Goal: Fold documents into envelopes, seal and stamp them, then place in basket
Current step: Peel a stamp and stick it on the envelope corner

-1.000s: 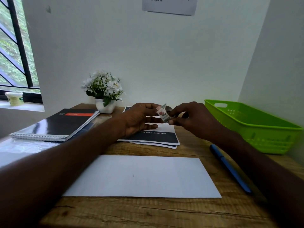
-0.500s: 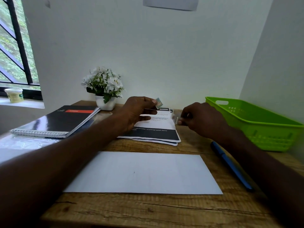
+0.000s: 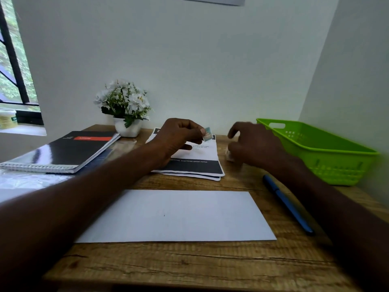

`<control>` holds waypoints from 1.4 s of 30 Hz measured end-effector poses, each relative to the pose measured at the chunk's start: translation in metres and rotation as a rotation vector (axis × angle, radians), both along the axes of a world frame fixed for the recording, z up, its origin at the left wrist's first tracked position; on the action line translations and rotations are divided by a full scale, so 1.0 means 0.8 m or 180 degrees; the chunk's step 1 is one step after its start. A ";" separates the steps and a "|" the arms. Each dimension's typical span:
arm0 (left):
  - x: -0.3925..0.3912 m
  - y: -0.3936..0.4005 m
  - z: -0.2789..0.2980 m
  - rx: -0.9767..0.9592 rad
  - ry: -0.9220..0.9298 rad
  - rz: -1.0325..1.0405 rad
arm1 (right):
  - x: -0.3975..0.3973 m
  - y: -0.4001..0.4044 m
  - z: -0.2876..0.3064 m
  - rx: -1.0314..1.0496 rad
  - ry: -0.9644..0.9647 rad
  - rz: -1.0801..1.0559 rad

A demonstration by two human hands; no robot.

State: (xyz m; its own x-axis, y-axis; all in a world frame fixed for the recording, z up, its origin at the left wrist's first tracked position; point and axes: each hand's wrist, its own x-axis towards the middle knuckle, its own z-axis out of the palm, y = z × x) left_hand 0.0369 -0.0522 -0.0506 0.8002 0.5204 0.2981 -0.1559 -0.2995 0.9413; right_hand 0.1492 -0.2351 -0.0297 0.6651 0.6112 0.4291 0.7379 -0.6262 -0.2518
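Stamping was in hand: stamp (image 3: 207, 134) was pinched by left hand (image 3: 179, 135), right hand (image 3: 250, 144) fingers loosely curled over something unclear, envelope (image 3: 176, 216) awaited placement.

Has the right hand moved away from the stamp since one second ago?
Yes. The right hand has left the stamp, which the left hand pinches, and shifted right toward the green basket, lower over the table.

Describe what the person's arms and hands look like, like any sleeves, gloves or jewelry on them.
Both forearms are bare right up to the frame edges, so no sleeves show. The left hand and right hand wear no gloves, and no watch, bracelet or ring is visible on what shows of either wrist or the fingers. A short, pale nail shows on the left hand. The right hand is slightly blurred.
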 end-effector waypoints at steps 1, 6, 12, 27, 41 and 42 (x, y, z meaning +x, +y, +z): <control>0.000 0.000 0.001 0.0005 -0.0053 0.0017 | -0.004 0.005 0.002 0.0453 0.0123 0.0155; -0.001 -0.006 0.003 -0.0026 -0.0329 -0.0060 | -0.032 0.020 0.001 0.1722 0.1594 0.1158; -0.001 -0.010 0.001 -0.0110 -0.0403 -0.0240 | -0.033 0.017 -0.003 0.2246 0.2264 0.1264; -0.005 -0.015 0.007 -0.0180 -0.0586 -0.0274 | -0.039 0.021 0.001 0.2676 0.2732 0.1220; -0.009 -0.029 0.012 -0.0295 -0.0559 0.0000 | -0.043 0.019 0.001 0.2824 0.2813 0.1183; -0.009 -0.029 0.012 -0.0307 -0.0573 -0.0007 | -0.043 0.019 0.002 0.2838 0.2814 0.1178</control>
